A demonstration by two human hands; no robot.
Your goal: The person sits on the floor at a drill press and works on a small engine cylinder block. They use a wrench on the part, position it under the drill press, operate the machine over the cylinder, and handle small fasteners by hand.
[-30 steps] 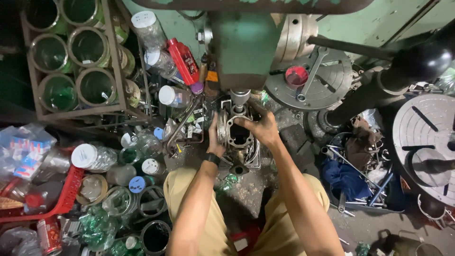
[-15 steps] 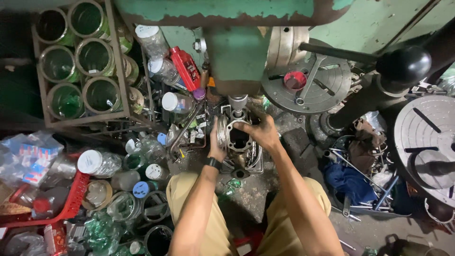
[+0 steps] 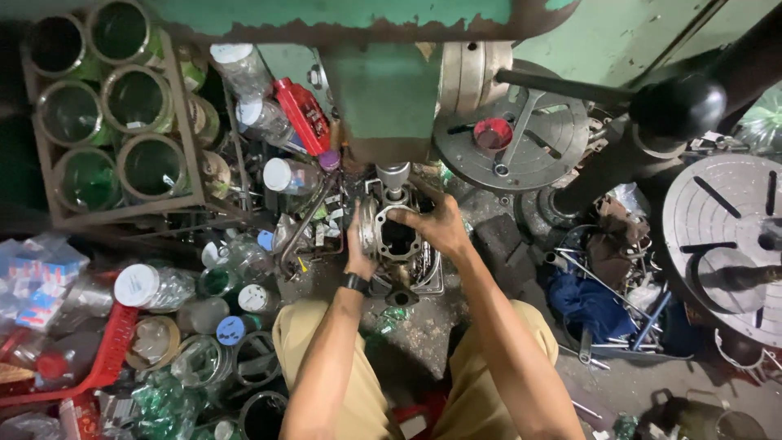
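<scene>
Both hands grip the finned metal cylinder block (image 3: 397, 240) under the drill spindle (image 3: 393, 178), left hand (image 3: 357, 248) & right hand (image 3: 440, 226) clamped on opposite sides; prob. heavy, rigid, sharp-finned.

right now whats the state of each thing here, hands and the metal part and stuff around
left hand: fingers gripping the left side of the metal cylinder block
right hand: fingers gripping its right top edge
metal cylinder block: bore open, facing up, under the spindle
spindle: above the block; contact unclear
red bottle: lying tilted, capped
crate of green jars: jars upright, open
slotted round plate: flat, bare
</scene>
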